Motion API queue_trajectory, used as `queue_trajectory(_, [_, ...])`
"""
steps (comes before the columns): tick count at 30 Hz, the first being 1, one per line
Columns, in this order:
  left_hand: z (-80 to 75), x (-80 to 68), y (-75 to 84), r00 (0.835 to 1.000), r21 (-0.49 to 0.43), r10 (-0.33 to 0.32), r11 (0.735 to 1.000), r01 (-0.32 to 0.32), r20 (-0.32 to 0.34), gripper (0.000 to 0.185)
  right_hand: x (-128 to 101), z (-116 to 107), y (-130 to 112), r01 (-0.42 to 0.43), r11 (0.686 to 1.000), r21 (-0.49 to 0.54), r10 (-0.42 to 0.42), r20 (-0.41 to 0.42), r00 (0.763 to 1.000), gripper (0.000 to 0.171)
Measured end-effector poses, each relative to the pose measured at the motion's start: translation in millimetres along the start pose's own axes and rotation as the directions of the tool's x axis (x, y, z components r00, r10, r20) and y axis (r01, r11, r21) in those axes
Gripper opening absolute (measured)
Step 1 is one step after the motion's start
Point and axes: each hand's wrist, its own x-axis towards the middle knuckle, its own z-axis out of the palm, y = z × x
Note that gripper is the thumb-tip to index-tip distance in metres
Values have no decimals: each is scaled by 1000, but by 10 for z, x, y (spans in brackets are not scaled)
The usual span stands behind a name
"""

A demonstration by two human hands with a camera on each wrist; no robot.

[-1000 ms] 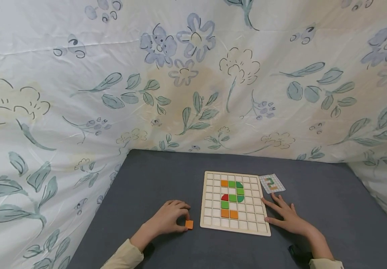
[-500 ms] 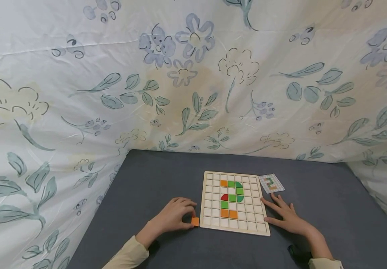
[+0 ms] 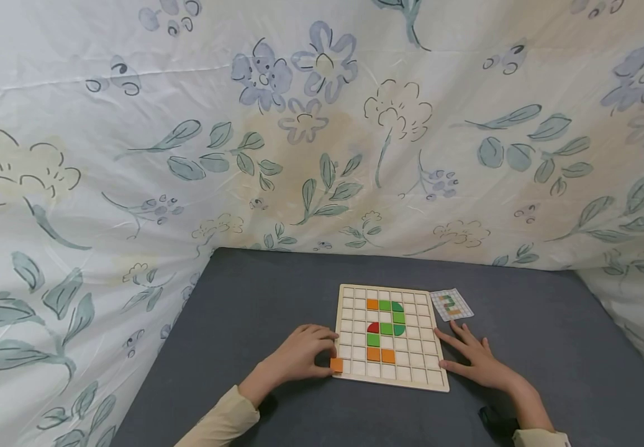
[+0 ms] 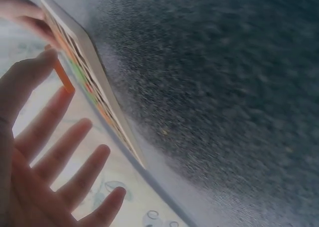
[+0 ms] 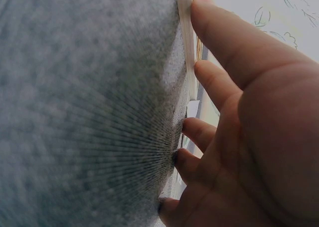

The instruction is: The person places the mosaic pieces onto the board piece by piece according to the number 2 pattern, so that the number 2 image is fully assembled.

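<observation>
Fingers of the left hand (image 3: pixel 299 357) pinch an orange square tile (image 3: pixel 336 365), that hand's grip clamped on the piece at the near left corner of the wooden grid board (image 3: pixel 349 292). The tile sits right at the board's edge, over or against the corner cell; which of the two cannot be told from the head view. In the left wrist view the tile (image 4: pixel 63 76) shows as a thin orange strip between fingertip and board rim.

The right hand (image 3: pixel 480 360) lies flat on the grey counter (image 3: pixel 266 292), fingers spread and straight, its grip apart and holding nothing; the thumb side touches the board's right edge.

The board is a tray of small square cells. Most cells are bare. In the filled ones: an orange tile and two green pieces in the upper row of the figure, a further green piece below the right one, then a red quarter-round with green pieces beside it, one green square under that, and two orange squares side by side at the bottom.

A small pattern card (image 3: pixel 452 305) lies just beside the board's far right corner.
</observation>
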Motion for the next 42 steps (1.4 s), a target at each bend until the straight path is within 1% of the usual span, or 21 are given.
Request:
queue_trajectory(8, [9,78,41,1000,16,15,1000,-15,6,24,3,16,-18,2,1000,12,-2,6,1000,68])
queue_trajectory(17, [21,207,133,998,1,58,998,-58,-32,21,-9,38,5,5,1000,12,-5,-7,1000,67])
queue_trajectory(22, [51,277,178,997,15,69,998,-68,-45,21,-13,48,20,5,1000,9,-5,-8,1000,67])
queue_trajectory(30, [98,380,247,997,-7,68,998,-68,-45,21,-20,40,23,16,1000,13,-16,-15,1000,66])
queue_trajectory(37, [148,497,315,995,-8,80,997,-80,-55,23,-24,26,-3,28,999,16,-28,-15,1000,66])
queue_trajectory(42, [159,557,356,996,-14,73,997,-74,-51,22,-31,20,-24,29,1000,11,-29,-17,999,66])
